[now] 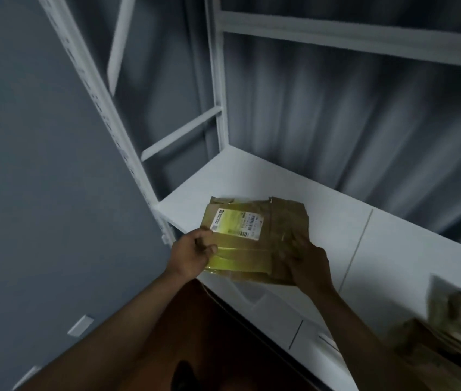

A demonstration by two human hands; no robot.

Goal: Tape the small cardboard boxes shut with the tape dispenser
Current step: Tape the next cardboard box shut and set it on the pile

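A white shelf (pixel 280 193) carries the work at reaching height. On it, between both hands, sits the cardboard box (pixel 254 238), steadied from each side. More boxes (pixel 444 342) wait right of the right hand. The left hand (pixel 195 253) grips the box's left edge; the right hand (pixel 305 263) is blurred, its grip unclear. No tape dispenser shows.

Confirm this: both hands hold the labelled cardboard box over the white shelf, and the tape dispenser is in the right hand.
Not quite. The head view shows no tape dispenser; the right hand and left hand both hold the labelled cardboard box over the white shelf.
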